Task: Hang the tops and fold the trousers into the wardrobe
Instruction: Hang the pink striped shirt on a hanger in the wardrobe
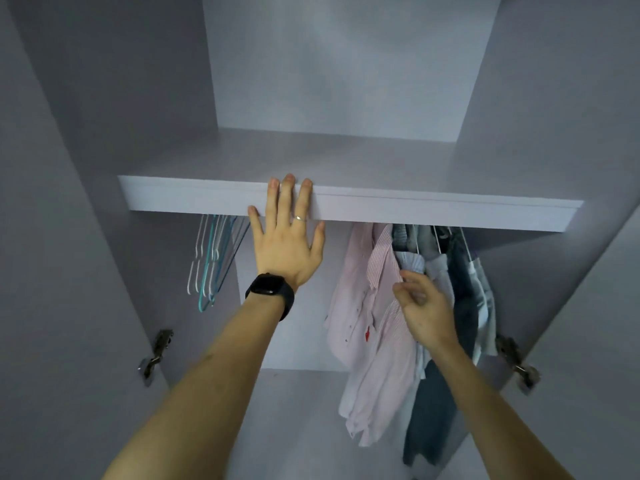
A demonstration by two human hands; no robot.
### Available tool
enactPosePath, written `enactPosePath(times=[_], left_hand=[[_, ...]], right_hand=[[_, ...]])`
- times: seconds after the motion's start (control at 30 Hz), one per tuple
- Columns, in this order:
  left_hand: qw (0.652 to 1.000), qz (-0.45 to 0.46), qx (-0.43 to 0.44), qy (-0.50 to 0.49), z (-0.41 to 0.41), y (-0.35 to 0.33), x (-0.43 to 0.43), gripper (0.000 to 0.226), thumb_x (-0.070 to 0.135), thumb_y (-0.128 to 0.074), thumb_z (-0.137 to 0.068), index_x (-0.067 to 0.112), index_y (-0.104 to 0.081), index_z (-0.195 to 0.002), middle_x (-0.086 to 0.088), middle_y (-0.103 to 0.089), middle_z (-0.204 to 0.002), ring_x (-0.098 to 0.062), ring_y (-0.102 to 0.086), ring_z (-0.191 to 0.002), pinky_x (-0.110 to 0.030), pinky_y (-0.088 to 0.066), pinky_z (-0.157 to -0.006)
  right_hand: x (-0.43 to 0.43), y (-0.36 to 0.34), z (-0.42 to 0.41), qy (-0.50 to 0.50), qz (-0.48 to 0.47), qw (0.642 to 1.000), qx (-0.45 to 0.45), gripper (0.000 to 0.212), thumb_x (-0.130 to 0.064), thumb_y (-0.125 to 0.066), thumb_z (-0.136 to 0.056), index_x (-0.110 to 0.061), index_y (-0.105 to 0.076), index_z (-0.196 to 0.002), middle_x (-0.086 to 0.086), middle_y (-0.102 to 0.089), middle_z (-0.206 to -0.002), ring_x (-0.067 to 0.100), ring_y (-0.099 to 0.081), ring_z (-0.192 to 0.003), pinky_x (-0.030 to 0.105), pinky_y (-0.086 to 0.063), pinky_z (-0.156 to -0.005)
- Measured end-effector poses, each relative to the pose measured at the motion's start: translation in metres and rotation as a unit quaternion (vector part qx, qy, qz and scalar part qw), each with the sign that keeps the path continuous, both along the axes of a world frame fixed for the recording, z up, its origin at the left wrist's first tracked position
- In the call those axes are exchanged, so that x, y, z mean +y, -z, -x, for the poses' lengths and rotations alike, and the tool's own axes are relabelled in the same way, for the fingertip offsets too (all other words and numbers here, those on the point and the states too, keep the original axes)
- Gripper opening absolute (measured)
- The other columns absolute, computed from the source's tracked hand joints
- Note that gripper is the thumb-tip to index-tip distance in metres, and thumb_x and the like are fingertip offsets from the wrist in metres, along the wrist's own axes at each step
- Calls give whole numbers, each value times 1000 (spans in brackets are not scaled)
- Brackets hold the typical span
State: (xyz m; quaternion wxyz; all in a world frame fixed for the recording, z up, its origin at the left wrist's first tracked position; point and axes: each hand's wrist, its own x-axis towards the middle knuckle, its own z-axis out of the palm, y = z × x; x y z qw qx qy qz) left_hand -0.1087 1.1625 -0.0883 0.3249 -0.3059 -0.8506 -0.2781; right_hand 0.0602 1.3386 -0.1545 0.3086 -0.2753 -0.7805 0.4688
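I look into an open grey wardrobe. My left hand (285, 237) lies flat with straight fingers against the front edge of the upper shelf (433, 211). Under the shelf at the right hang several tops: a pale pink shirt (349, 306), a pink striped shirt (382, 358) in front of it, and blue and dark tops (460, 289) behind. My right hand (420, 310) is in front of the striped shirt with fingers loosely curled near its collar; whether it pinches the cloth is unclear.
Several empty hangers (211, 261), white and teal, hang under the shelf at the left. Both wardrobe doors stand open, with a metal hinge at the left (156, 355) and one at the right (517, 362). The back wall (294, 341) shows between hangers and tops.
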Motion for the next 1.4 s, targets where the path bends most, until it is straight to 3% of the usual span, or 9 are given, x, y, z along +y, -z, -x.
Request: enactPosePath(times=[0.1, 0.2, 0.3, 0.4, 0.57, 0.73, 0.9, 1.13, 1.4], left_hand=[[994, -58, -67, 62, -21, -14, -15, 68, 43, -50, -98, 27, -23, -158, -2, -13, -167, -23, -5, -154, -56, -14, -122], [984, -82, -119, 108, -54, 6, -39, 65, 40, -51, -97, 30, -28, -156, 0, -26, -163, -20, -22, -150, -45, -26, -120], [981, -38, -157, 110, -93, 53, -59, 61, 33, -57, -98, 29, -34, -154, 1, -35, -158, -20, -30, -145, -44, -32, -117], [973, 28, -205, 105, -127, 101, -71, 62, 32, -58, -98, 27, -33, -155, 0, -36, -159, -23, -32, -145, -48, -33, -117], [952, 94, -274, 99, -170, 162, -70, 61, 39, -53, -99, 31, -31, -155, 0, -33, -160, -23, -29, -147, -53, -29, -118], [940, 124, -293, 126, -184, 192, -51, 60, 41, -53, -99, 30, -33, -154, 1, -36, -159, -22, -31, -146, -47, -26, -119], [916, 144, -283, 244, -171, 199, -9, 59, 38, -56, -97, 27, -38, -152, -1, -41, -156, -23, -38, -143, -46, -31, -118], [827, 220, -237, 461, -206, 196, 64, 58, 37, -57, -98, 25, -39, -152, 0, -41, -156, -19, -36, -144, -46, -31, -117], [634, 298, -157, 696, -365, 205, 89, 59, 33, -56, -99, 24, -37, -154, 0, -39, -158, -18, -31, -147, -49, -28, -117]], right_hand=[[-22, -8, -46, -13, -30, 999, 43, 29, -33, -67, -96, -59, -61, -106, -26, -65, -113, -16, -58, -99, -1, -43, -75], [-34, -1, -84, -22, -72, 996, 48, 28, -33, -65, -97, -57, -63, -111, -25, -62, -116, -3, -60, -107, 11, -46, -83], [-40, 18, -112, -28, -135, 990, 38, 24, -30, -65, -98, -35, -69, -121, -20, -63, -117, 13, -58, -103, 28, -50, -85], [-42, 38, -129, -35, -180, 983, 2, 26, -27, -65, -98, -26, -70, -123, -13, -64, -125, 16, -56, -111, 28, -45, -93], [-44, 68, -148, -54, -209, 973, -83, 30, -27, -66, -98, -23, -70, -127, -5, -61, -137, 21, -49, -126, 29, -38, -102], [-50, 84, -161, -48, -207, 970, -122, 30, -28, -66, -97, -20, -71, -125, 0, -61, -137, 25, -51, -127, 40, -45, -106], [-57, 95, -175, 48, -204, 968, -138, 26, -27, -68, -96, -17, -74, -119, 3, -66, -130, 23, -54, -121, 39, -50, -100], [-89, 108, -243, 255, -172, 928, -209, 25, -25, -69, -95, -20, -75, -118, 1, -66, -132, 29, -55, -126, 39, -52, -95], [-189, 127, -380, 521, -97, 805, -266, 23, -25, -66, -95, -18, -75, -115, 5, -70, -125, 27, -63, -114, 40, -48, -100]])
